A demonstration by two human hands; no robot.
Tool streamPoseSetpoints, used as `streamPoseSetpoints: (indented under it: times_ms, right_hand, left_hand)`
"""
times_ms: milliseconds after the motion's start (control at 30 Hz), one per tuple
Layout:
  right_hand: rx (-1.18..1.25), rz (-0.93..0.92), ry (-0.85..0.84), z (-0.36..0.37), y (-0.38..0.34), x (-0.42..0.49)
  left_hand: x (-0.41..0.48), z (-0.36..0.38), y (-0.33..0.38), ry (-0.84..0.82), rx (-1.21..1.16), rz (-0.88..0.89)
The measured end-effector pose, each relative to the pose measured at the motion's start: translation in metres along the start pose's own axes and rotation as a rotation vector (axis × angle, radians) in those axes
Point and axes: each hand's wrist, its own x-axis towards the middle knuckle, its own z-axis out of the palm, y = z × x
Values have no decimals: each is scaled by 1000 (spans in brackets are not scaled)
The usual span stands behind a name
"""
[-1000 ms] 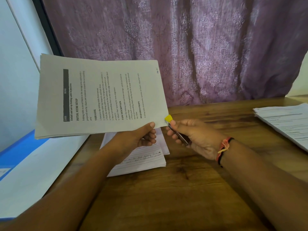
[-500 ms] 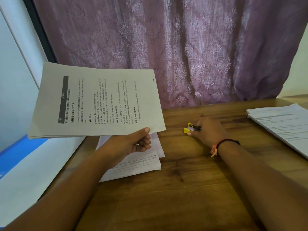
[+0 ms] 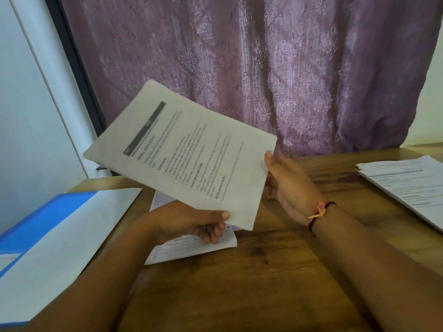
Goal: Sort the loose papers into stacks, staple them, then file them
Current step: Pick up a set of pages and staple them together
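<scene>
The left hand (image 3: pixel 191 224) pinches the printed stack of papers (image 3: pixel 184 156) at its near corner, thumb on top and fingers curled underneath, and holds it tilted in the air above the left half of the surface (image 3: pixel 275 271). The right hand (image 3: pixel 287 185) meets the stack's right edge with fingers loosely spread; whether it actually grips the sheets or only steadies them cannot be told, since the fingertips are hidden behind the paper.

The step in hand looks like carrying this stack toward the blue folder (image 3: pixel 45 226) that lies at the left edge of the surface. To do it well, both hands should support the stack from opposite edges so the sheets do not fan or sag. Keep the bound corner leading and the edges squared before lowering. The stack passes over a handwritten pile (image 3: pixel 191 248) lying flat just beneath the left hand; lift clear of it so nothing drags or mixes. Another pile of printed papers (image 3: pixel 407 185) waits at the right edge, well apart, and needs no attention yet. Lay the stack flat into the folder without letting it drop, so the corners stay aligned.
</scene>
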Motion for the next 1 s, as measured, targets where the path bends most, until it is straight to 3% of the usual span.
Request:
streamPoseSetpoints:
  times_ms: [100,300,433,533,700,833,1000]
  right_hand:
    - [121,9,18,-1,-3,-6]
    - [80,140,-100,-5,-6,-17]
    - [102,233,-157,-1,-7,-22]
    - [12,258,-209,3,-6,-25]
    - [-197,306,-273,15,0,-36]
    - [-313,339,-318,23,2,-40]
    - [-537,335,-335,29,10,-41]
  left_hand:
    - [-7,2,5,32,19,32]
    - [-22,-27,9,271,-550,221]
    - [-32,-53,-3,268,-680,200]
    - [-41,-66,-13,179,-572,110]
    - [-46,-80,-19,187,-377,-16]
    - [-43,-94,-27,290,-165,-132]
    - [-33,-98,-37,398,301,-265]
